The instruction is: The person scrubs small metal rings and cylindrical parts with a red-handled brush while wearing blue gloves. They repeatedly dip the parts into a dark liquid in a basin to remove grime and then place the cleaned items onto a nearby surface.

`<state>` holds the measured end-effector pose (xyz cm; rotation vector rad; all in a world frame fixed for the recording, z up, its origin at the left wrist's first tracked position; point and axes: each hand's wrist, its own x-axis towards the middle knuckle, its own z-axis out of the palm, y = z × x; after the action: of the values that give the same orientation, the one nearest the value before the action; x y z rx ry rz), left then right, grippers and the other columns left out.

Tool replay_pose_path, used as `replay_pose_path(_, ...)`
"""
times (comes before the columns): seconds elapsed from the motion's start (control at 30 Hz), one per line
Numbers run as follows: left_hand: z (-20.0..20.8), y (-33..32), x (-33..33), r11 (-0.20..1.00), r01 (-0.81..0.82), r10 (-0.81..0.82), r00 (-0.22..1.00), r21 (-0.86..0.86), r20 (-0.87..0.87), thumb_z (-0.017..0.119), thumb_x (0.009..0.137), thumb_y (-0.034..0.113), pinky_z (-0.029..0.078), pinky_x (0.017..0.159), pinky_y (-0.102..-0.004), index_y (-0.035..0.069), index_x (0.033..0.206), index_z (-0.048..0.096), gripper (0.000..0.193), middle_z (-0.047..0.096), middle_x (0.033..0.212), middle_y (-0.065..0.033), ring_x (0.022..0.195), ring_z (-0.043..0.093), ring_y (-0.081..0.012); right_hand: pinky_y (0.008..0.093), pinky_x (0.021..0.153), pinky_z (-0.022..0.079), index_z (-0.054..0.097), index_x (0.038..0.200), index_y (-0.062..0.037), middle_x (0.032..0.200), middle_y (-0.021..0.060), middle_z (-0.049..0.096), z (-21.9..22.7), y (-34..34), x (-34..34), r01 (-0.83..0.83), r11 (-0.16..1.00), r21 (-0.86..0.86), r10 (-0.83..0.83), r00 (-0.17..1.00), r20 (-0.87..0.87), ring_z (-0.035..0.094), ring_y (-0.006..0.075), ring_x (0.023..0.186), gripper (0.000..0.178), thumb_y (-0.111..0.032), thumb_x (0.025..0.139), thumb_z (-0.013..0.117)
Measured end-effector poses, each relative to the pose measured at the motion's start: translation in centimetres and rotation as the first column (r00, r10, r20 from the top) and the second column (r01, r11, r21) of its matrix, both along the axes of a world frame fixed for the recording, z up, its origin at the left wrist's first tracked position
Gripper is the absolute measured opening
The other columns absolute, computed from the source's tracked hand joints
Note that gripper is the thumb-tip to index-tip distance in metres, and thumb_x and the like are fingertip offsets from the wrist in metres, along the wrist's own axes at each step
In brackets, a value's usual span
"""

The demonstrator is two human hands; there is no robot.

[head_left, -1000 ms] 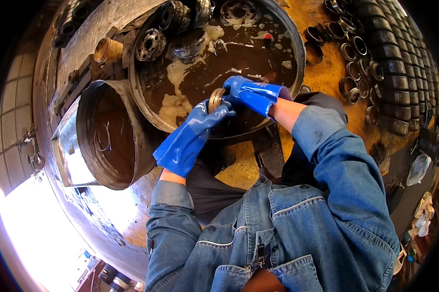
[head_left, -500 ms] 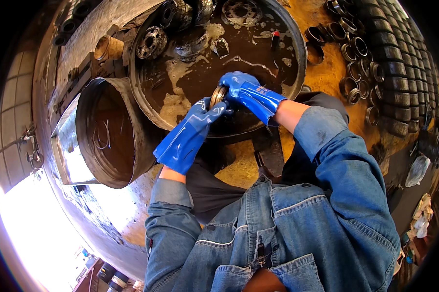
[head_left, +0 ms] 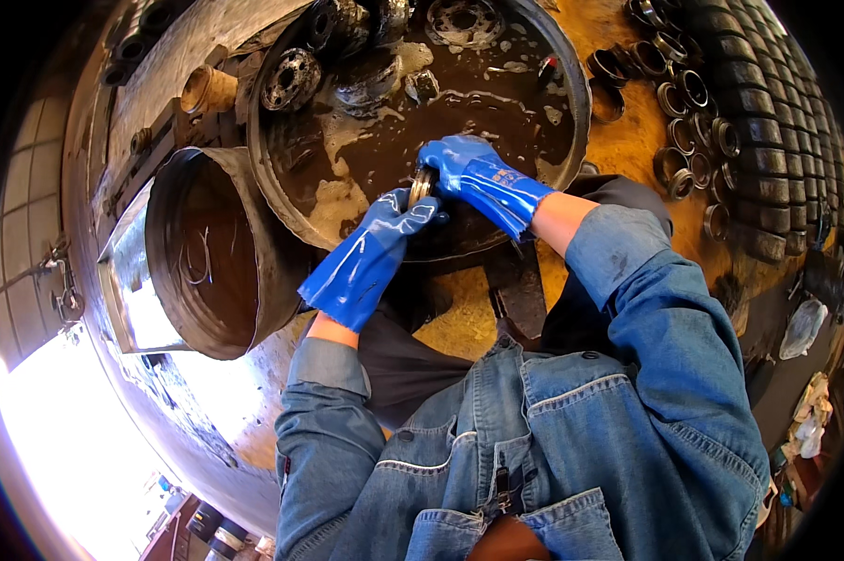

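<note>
Both hands wear blue rubber gloves and meet over the near side of a large round metal basin [head_left: 581, 112] of murky brown liquid. Between them is a grooved metal ring [head_left: 423, 187], brassy and wet. My left hand [head_left: 394, 217] grips its lower left side, thumb toward the right. My right hand [head_left: 459, 166] is closed over its upper right side, its fingers partly hidden behind the ring. Greasy round metal parts, among them a holed disc [head_left: 291, 80] and a wider holed disc [head_left: 464, 22], sit at the basin's far side.
Left of the basin stands a cut-open metal drum [head_left: 165, 252] with brown liquid inside. A rusty can [head_left: 209, 91] is beyond it. Several metal rings [head_left: 681, 137] lie on the stained floor at right, beside stacked dark cylindrical parts [head_left: 754, 140]. A small red-tipped object [head_left: 547, 65] floats in the basin.
The ring has turned slightly in my hands and shows more edge-on. The red-tipped object has drifted right, and the foam streak on the liquid has shifted.
</note>
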<state>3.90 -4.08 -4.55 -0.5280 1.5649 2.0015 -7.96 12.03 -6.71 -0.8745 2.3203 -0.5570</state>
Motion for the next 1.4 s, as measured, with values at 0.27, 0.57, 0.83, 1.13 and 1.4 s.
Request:
replay_pose_path(0.27, 0.3, 0.6, 0.0, 0.999, 0.026, -0.026, 1.000, 0.034, -0.005, 0.078, 0.093, 0.027, 0.050, 0.096, -0.0315, -0.003, 0.123, 0.065, 0.045, 0.072, 0.110, -0.0096, 0.099, 0.067, -0.0174, 0.0465, 0.097, 0.054, 0.073, 0.122, -0.0127, 0.121, 0.0154, 0.072, -2.7, 0.6, -0.5, 0.028, 0.999, -0.036, -0.024, 0.993, 0.112, 0.068, 0.0368, 0.113, 0.040, -0.023, 0.084, 0.073)
replay_pose_path(0.57, -0.3, 0.7, -0.2, 0.999, 0.028, -0.028, 1.000, 0.037, -0.004, 0.078, 0.093, 0.027, 0.050, 0.096, -0.0314, -0.003, 0.123, 0.065, 0.045, 0.071, 0.110, -0.0095, 0.099, 0.067, -0.0172, 0.0459, 0.087, 0.058, 0.077, 0.111, -0.0116, 0.107, 0.0165, 0.076, -5.6, 1.0, -1.0, 0.116, 0.992, -0.058, -0.087, 0.926, 0.368, 0.072, 0.0385, 0.100, 0.033, -0.027, 0.082, 0.075)
replay_pose_path(0.83, 0.0, -0.5, 1.0, 1.000, -0.022, 0.022, 1.000, 0.001, 0.016, 0.079, 0.093, 0.027, 0.050, 0.096, -0.0314, -0.003, 0.123, 0.065, 0.044, 0.071, 0.110, -0.0094, 0.099, 0.067, -0.0171, 0.0461, 0.090, 0.057, 0.074, 0.117, -0.0095, 0.113, 0.0157, 0.074, -0.4, -0.6, 0.4, -0.022, 0.999, 0.025, 0.023, 0.999, -0.030, 0.069, 0.0406, 0.105, 0.040, -0.030, 0.082, 0.074)
replay_pose_path(1.13, -0.5, 0.2, 0.0, 1.000, -0.008, 0.008, 1.000, 0.027, 0.011, 0.079, 0.092, 0.026, 0.050, 0.096, -0.0313, -0.003, 0.122, 0.065, 0.044, 0.071, 0.110, -0.0092, 0.099, 0.067, -0.0169, 0.0474, 0.089, 0.056, 0.076, 0.113, -0.0107, 0.109, 0.0196, 0.075, -4.6, 0.5, -0.4, 0.060, 0.995, -0.074, -0.049, 0.988, 0.148, 0.071, 0.0394, 0.102, 0.037, -0.030, 0.081, 0.078)
replay_pose_path(1.4, -0.2, 0.5, 0.0, 0.999, 0.000, 0.000, 1.000, 0.034, 0.007, 0.080, 0.092, 0.026, 0.050, 0.096, -0.0312, -0.003, 0.122, 0.065, 0.044, 0.071, 0.110, -0.0091, 0.099, 0.067, -0.0168, 0.0466, 0.093, 0.056, 0.075, 0.116, -0.0113, 0.111, 0.0169, 0.075, -4.6, 0.8, -0.8, 0.063, 0.989, -0.137, -0.019, 0.954, 0.299, 0.070, 0.0386, 0.109, 0.037, -0.028, 0.083, 0.074)
